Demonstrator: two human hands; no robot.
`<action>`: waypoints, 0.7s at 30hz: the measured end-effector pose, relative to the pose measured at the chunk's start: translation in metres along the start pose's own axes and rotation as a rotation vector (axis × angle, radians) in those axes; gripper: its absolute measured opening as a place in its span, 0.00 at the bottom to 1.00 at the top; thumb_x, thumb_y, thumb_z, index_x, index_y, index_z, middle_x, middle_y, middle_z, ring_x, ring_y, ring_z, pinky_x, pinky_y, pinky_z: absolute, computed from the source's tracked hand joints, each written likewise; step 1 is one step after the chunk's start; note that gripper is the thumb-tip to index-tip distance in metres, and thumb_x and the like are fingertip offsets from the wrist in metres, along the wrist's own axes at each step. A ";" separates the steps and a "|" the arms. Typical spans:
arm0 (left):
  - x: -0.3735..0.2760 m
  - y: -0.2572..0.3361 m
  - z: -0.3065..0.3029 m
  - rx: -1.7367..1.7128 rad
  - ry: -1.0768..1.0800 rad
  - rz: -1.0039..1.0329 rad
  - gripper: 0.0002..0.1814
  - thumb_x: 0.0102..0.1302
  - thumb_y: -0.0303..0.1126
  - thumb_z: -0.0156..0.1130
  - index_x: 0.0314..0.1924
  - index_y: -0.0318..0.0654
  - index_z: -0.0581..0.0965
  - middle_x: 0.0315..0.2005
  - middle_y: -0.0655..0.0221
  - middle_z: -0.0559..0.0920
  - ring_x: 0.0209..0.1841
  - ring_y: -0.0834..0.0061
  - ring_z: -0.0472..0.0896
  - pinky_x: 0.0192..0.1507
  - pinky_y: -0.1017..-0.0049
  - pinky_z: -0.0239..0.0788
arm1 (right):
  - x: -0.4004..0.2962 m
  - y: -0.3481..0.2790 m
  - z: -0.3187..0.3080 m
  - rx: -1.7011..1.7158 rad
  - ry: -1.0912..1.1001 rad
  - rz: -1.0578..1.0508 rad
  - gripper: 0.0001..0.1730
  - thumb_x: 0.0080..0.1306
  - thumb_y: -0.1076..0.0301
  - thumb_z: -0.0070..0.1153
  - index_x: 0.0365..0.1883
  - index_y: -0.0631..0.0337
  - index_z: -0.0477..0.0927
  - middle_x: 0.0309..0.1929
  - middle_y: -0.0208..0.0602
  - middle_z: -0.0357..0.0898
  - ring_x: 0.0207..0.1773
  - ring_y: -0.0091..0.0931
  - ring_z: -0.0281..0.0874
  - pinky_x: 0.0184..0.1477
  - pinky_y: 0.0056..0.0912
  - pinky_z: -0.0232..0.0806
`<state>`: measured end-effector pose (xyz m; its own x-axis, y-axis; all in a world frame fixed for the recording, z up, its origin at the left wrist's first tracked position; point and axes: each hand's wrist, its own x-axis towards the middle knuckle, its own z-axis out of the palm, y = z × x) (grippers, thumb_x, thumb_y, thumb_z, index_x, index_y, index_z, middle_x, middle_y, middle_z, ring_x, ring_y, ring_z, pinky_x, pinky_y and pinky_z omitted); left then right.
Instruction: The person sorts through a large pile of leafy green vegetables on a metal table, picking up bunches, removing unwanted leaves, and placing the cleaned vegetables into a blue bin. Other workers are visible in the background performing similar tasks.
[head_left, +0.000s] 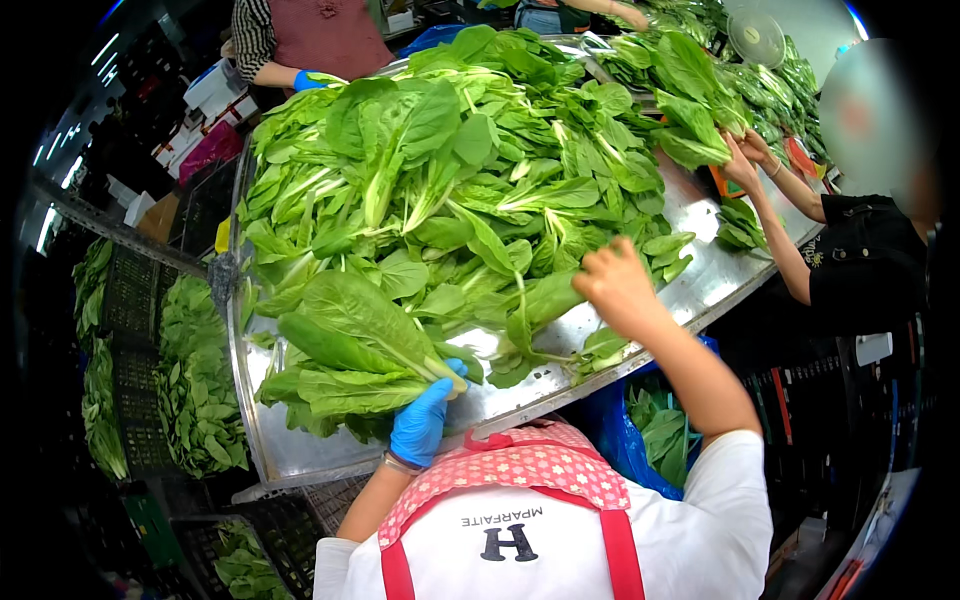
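My left hand (421, 420), in a blue glove, grips a bunch of leafy greens (360, 349) by its pale stem end, low over the front left of the metal table (304, 450). Bare and slightly blurred, my right hand (615, 285) is at the near right edge of a large heap of loose leafy greens (465, 180). Its fingers are at a broad green leaf (553, 298); whether they grip it I cannot tell. A few loose leaves (600, 349) lie by the table's front edge below that hand.
At the right a co-worker's hands (742, 157) hold another bunch. A co-worker's blue-gloved hand (309, 80) is at the heap's far left. Black crates of greens (199, 375) stand left of the table. A blue plastic bag (619, 427) with leaves hangs below its front edge.
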<state>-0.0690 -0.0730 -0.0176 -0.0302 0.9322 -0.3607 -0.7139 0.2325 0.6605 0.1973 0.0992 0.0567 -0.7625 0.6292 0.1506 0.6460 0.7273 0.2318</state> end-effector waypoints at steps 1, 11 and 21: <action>0.001 0.001 0.002 0.012 -0.003 0.005 0.24 0.61 0.25 0.55 0.58 0.34 0.64 0.51 0.58 0.73 0.54 0.62 0.72 0.55 0.63 0.65 | 0.006 0.010 -0.022 -0.066 0.041 -0.026 0.08 0.45 0.74 0.54 0.26 0.54 0.79 0.29 0.35 0.73 0.42 0.29 0.71 0.55 0.47 0.55; 0.002 0.002 0.021 -0.017 -0.112 -0.117 0.25 0.61 0.26 0.54 0.58 0.32 0.63 0.50 0.58 0.72 0.53 0.64 0.72 0.54 0.66 0.66 | 0.059 0.072 -0.095 -0.064 0.687 0.429 0.32 0.52 0.68 0.60 0.57 0.51 0.65 0.57 0.40 0.65 0.60 0.33 0.62 0.61 0.41 0.50; 0.012 -0.009 0.009 -0.074 -0.091 -0.147 0.23 0.61 0.26 0.54 0.56 0.30 0.64 0.49 0.58 0.73 0.54 0.62 0.71 0.51 0.63 0.68 | -0.013 -0.009 0.094 0.495 0.105 0.627 0.16 0.54 0.58 0.58 0.36 0.60 0.80 0.39 0.42 0.77 0.41 0.37 0.75 0.44 0.38 0.65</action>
<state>-0.0562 -0.0618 -0.0215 0.1394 0.9118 -0.3863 -0.7557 0.3500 0.5535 0.2049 0.1107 -0.0377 -0.2365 0.9494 0.2067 0.8769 0.3002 -0.3753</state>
